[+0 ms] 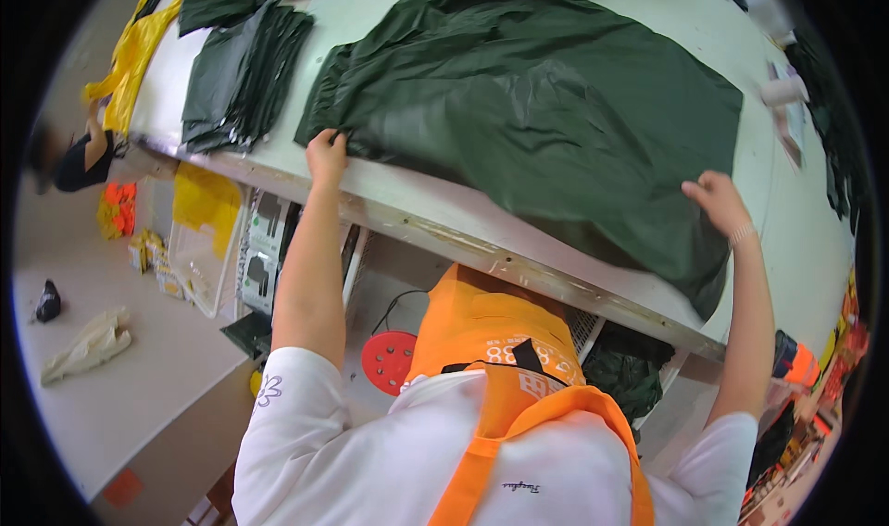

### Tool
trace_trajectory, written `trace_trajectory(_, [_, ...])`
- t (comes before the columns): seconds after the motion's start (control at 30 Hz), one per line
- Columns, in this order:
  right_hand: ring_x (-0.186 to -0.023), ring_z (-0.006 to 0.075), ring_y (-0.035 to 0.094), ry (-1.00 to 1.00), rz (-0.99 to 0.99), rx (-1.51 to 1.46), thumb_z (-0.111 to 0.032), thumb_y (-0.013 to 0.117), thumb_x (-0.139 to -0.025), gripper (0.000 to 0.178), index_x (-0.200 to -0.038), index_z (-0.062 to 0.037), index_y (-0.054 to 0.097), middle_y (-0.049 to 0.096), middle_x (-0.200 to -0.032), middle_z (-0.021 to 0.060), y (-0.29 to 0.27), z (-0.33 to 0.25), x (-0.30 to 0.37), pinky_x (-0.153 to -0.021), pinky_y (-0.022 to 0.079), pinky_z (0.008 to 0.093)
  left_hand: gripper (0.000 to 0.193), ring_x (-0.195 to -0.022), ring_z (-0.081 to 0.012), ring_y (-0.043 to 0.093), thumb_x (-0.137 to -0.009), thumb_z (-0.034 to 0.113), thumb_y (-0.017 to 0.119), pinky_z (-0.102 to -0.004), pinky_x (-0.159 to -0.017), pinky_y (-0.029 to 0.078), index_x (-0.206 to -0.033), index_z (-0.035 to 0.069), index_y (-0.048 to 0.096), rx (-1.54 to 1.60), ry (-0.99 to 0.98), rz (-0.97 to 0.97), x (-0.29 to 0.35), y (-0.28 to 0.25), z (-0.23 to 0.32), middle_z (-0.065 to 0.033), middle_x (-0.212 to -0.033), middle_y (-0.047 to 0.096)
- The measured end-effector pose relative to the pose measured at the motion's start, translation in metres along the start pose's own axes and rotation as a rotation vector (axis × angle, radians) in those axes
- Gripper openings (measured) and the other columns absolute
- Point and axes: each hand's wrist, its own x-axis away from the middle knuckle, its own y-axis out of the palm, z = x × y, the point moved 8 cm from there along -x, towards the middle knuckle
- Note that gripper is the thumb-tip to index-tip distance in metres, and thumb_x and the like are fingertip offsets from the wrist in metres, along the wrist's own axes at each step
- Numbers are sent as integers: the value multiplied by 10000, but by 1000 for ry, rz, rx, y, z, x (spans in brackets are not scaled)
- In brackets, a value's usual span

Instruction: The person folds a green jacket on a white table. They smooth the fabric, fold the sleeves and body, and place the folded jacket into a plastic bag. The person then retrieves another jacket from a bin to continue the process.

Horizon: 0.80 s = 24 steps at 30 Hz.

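A large dark green rain garment (574, 109) lies spread and creased over the white worktable (787, 230). Its near edge hangs loosely toward me and its lower right corner is blurred. My left hand (326, 156) is closed in a pinch on the gathered edge at the garment's left end. At the right edge my right hand (718, 202) is closed on the fabric, fingers curled and a bracelet on the wrist. A stack of folded dark green garments (243, 77) sits on the table, left of the spread one.
A yellow garment (134, 63) hangs over the table's left end, where another person (88, 160) stands. A white basket (213, 267) and a red round stool (389, 361) are below the table. A white roll (783, 91) lies at the right.
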Motion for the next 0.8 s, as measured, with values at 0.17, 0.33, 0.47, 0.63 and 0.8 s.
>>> trace_trajectory(0.17, [-1019, 298, 585, 166, 427, 531, -372, 637, -826, 391, -1088, -84, 602, 623, -1111, 113, -9, 31, -23, -883, 446, 417, 222, -509, -155, 544, -793, 184, 610, -326, -486, 416, -887, -9, 666, -71, 69, -92, -16, 8, -11, -75, -584, 590])
trace_trajectory(0.33, [-1032, 265, 566, 332, 982, 18, -362, 586, -880, 423, -1124, -16, 577, 601, -1117, 130, -23, 114, 82, -889, 440, 351, 484, -888, -261, 574, -750, -5, 523, -343, -781, 477, -1233, 28, 504, -88, 386, 145, 51, -11, 124, -142, -1162, 524])
trace_trajectory(0.47, [-836, 162, 542, 637, 755, -638, -431, 543, -910, 475, -1012, 26, 625, 601, -876, 48, 32, 170, 114, -773, 442, 293, 514, -1199, -312, 475, -748, 76, 651, -429, -1021, 334, -1246, 75, 520, -46, 1028, -277, 175, 92, 264, -134, -1310, 501])
trace_trajectory(0.63, [-654, 109, 390, 339, 1182, -503, -320, 455, -977, 380, -806, 10, 536, 480, -641, 47, -10, 101, 110, -621, 393, 265, 715, -1396, -302, 176, -787, 457, 630, -601, -1075, 119, -1401, 195, 375, -467, 1046, -338, 173, 197, 266, -66, -1509, 238])
trace_trajectory(0.8, [-597, 174, 382, 378, 1024, -210, -254, 506, -956, 312, -782, 5, 494, 507, -633, 123, -18, 121, 136, -566, 393, 292, 708, -1396, -277, 185, -822, 510, 557, -597, -1071, 151, -1425, 212, 336, -582, 1074, -321, 140, 218, 255, -12, -1517, 229])
